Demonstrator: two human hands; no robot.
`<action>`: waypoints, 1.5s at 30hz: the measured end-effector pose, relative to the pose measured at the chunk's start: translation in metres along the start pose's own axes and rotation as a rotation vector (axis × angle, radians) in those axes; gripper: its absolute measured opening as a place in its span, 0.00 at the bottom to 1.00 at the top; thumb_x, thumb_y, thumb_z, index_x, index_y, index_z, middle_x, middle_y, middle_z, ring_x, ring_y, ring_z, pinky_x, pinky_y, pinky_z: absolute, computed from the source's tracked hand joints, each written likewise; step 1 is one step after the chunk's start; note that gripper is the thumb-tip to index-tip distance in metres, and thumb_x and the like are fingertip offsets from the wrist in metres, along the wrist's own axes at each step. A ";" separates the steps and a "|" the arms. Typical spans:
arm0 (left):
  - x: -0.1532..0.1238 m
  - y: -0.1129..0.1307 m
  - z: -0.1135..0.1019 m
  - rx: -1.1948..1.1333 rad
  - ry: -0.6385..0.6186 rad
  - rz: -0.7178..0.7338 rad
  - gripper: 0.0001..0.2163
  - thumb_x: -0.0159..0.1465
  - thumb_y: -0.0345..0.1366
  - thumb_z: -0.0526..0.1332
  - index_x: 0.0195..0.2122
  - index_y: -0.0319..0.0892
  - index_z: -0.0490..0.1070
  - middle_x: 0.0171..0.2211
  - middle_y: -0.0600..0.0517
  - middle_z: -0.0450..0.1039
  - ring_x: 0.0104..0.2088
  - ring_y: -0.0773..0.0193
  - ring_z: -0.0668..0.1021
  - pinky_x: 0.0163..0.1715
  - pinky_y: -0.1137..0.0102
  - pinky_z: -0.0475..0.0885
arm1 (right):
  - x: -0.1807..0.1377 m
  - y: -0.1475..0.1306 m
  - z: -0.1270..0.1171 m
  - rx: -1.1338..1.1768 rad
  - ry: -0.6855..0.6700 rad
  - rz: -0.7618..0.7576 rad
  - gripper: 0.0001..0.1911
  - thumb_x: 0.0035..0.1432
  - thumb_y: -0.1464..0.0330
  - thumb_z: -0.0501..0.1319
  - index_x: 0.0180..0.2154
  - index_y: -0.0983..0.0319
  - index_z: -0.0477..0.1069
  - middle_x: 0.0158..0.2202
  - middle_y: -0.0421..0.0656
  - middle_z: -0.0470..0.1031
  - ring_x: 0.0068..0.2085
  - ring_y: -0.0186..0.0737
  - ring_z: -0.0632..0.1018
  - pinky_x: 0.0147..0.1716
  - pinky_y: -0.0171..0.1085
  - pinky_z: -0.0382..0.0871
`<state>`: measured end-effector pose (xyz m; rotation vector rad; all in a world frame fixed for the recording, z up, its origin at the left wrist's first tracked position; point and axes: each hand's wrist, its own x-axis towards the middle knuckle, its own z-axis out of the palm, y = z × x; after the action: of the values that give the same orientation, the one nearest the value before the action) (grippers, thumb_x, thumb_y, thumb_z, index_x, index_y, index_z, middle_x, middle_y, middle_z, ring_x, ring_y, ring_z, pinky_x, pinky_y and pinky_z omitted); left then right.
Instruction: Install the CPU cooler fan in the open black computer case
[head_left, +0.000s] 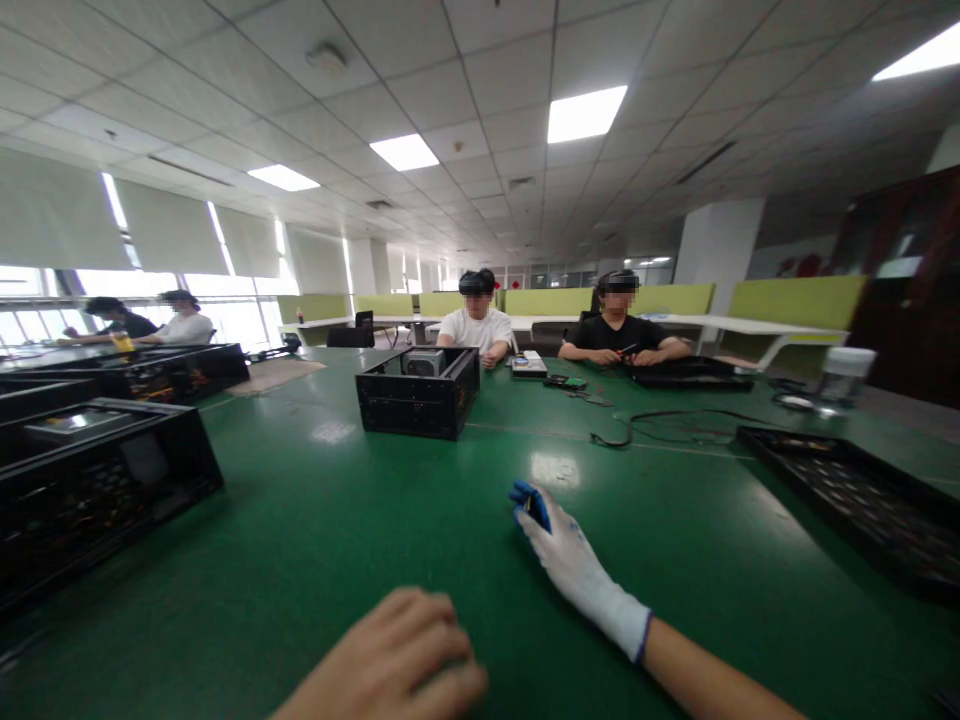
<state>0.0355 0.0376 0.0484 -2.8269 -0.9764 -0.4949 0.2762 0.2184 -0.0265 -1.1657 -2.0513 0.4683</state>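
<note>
My left hand (409, 655) is bare and blurred, low in the head view above the green table (315, 560). Its fingers bend downward, and their tips are hidden. My right hand (566, 555) wears a white work glove with blue-coated fingers. It rests at the middle of the table, thumb and fingers curled toward each other. Something small and light-coloured shows between them, too small to make out. The two hands are apart.
A black computer case (409, 405) stands ahead, with another case (97, 490) at left. A black tray-like panel (862, 500) lies at right, near loose cables (675, 415) and a clear jar (846, 378). Two people sit across the table; others are far left.
</note>
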 end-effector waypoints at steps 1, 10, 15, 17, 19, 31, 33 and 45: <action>0.013 -0.029 -0.012 0.046 0.011 -0.056 0.15 0.73 0.36 0.56 0.59 0.46 0.66 0.54 0.43 0.73 0.56 0.51 0.72 0.59 0.51 0.70 | 0.002 0.004 0.003 -0.023 0.040 0.007 0.23 0.70 0.64 0.51 0.63 0.60 0.64 0.55 0.53 0.76 0.53 0.51 0.79 0.56 0.52 0.73; 0.113 -0.257 -0.057 0.430 -0.053 -0.669 0.21 0.69 0.48 0.63 0.55 0.38 0.70 0.51 0.43 0.74 0.52 0.51 0.77 0.55 0.50 0.72 | 0.000 0.037 0.030 -0.327 -0.013 -0.168 0.23 0.60 0.79 0.58 0.54 0.55 0.76 0.66 0.49 0.67 0.63 0.60 0.71 0.61 0.56 0.68; 0.118 -0.242 -0.044 0.463 -0.053 -0.795 0.18 0.73 0.50 0.56 0.46 0.38 0.73 0.43 0.47 0.76 0.46 0.56 0.78 0.52 0.54 0.73 | 0.005 0.036 0.028 -0.271 0.000 -0.127 0.24 0.58 0.79 0.58 0.53 0.55 0.76 0.67 0.48 0.65 0.65 0.61 0.69 0.63 0.56 0.65; 0.111 -0.207 -0.047 0.447 -0.074 -0.797 0.18 0.73 0.50 0.55 0.46 0.38 0.73 0.42 0.46 0.76 0.45 0.55 0.78 0.50 0.56 0.72 | 0.009 0.033 0.020 -0.201 0.029 -0.065 0.21 0.61 0.76 0.56 0.53 0.57 0.75 0.67 0.50 0.66 0.64 0.58 0.70 0.63 0.53 0.65; 0.093 -0.155 -0.057 0.418 -0.094 -0.790 0.19 0.74 0.49 0.53 0.47 0.37 0.72 0.43 0.44 0.77 0.45 0.53 0.78 0.48 0.57 0.71 | 0.014 0.029 0.009 -0.089 0.067 0.025 0.22 0.64 0.71 0.54 0.58 0.61 0.71 0.65 0.54 0.68 0.62 0.55 0.73 0.62 0.50 0.66; -0.007 0.074 -0.148 0.034 -0.448 -0.713 0.19 0.70 0.53 0.57 0.54 0.48 0.71 0.46 0.47 0.78 0.45 0.50 0.81 0.45 0.60 0.75 | 0.006 0.006 -0.013 0.095 0.075 0.063 0.22 0.57 0.62 0.61 0.53 0.59 0.73 0.53 0.51 0.77 0.55 0.55 0.78 0.56 0.53 0.70; -0.007 0.069 -0.123 0.137 -0.513 -0.719 0.30 0.63 0.59 0.62 0.59 0.44 0.69 0.48 0.38 0.77 0.46 0.37 0.81 0.45 0.49 0.77 | -0.009 0.000 -0.021 0.070 0.092 0.044 0.23 0.56 0.62 0.61 0.52 0.60 0.74 0.55 0.52 0.76 0.57 0.56 0.76 0.57 0.52 0.70; -0.025 0.062 -0.126 0.064 -0.452 -0.665 0.41 0.53 0.56 0.71 0.65 0.55 0.58 0.51 0.43 0.64 0.42 0.46 0.81 0.46 0.55 0.78 | -0.073 -0.102 -0.162 0.062 0.095 0.083 0.39 0.50 0.49 0.69 0.61 0.56 0.68 0.50 0.48 0.81 0.49 0.56 0.81 0.48 0.50 0.74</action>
<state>0.0221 -0.0520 0.1585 -2.5423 -1.9851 0.1527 0.3601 0.0964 0.1159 -1.2164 -1.8997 0.5035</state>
